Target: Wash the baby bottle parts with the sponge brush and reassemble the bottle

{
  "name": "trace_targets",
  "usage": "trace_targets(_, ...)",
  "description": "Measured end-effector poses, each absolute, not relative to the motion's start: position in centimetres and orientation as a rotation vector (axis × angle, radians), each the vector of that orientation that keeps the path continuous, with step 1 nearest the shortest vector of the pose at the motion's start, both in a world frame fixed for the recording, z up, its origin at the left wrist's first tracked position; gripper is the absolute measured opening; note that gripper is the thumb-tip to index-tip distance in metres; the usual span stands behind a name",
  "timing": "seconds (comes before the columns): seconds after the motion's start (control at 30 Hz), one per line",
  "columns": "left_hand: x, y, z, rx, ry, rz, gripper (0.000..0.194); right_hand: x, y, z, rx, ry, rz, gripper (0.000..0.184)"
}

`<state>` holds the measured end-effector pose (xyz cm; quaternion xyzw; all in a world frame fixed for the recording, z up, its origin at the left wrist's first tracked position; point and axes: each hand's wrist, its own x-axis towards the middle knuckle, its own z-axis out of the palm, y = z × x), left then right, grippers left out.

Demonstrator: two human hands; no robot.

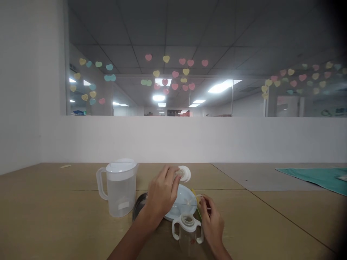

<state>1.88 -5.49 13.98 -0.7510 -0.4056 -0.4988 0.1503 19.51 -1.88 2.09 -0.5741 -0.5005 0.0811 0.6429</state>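
Note:
My left hand (162, 191) is raised over the light blue bowl (176, 215), fingers closed around a baby bottle top with a white ring (185, 174). Its clear part is half covered by the fingers. To the right of the bowl, my right hand (213, 220) pinches a thin pale stick-like piece (208, 208); its kind is hard to make out. Between the hands stands an upright clear baby bottle (187, 236) with a white collar and two handles, its mouth uncovered. Something yellow and green shows at the bowl's right edge, partly behind my right hand.
A translucent lidded pitcher (121, 189) stands to the left. Behind my left forearm, a dark metal bowl (138, 206) is partly hidden. A teal cloth (320, 177) lies at far right. The white wall (162, 139) bounds the wooden table at the back.

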Motion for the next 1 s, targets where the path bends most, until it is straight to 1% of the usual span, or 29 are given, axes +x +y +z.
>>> trace_targets(0.23, 2.0, -5.5, 14.1, -2.161, -1.205, -1.396, 0.018, 20.3, -0.4, 1.6, -1.144, -1.046, 0.473, 0.043)
trace_targets(0.3, 2.0, -5.6, 14.1, -2.166, -1.207, -1.398, 0.018, 20.6, -0.1, 1.4, -1.128, -1.050, 0.476, 0.041)
trace_targets(0.47, 2.2, -5.7, 14.0, -2.186, -1.203, -1.392, 0.018, 21.2, 0.5, 1.4, -1.177, -1.006, 0.352, 0.038)
trace_targets(0.6, 2.2, -5.7, 13.8, -2.194, -1.201, -1.385, 0.018, 21.2, 0.6, 1.8, -1.132, -0.973, 0.491, 0.039)
trace_targets(0.77, 2.3, -5.6, 13.7, -2.199, -1.177, -1.381, 0.020, 21.0, 0.8, 1.9, -1.106, -1.015, 0.608, 0.034)
trace_targets(1.0, 2.4, -5.8, 13.8, -2.204, -1.166, -1.383, 0.020, 20.8, 0.5, 1.5, -1.079, -1.150, 0.633, 0.026)
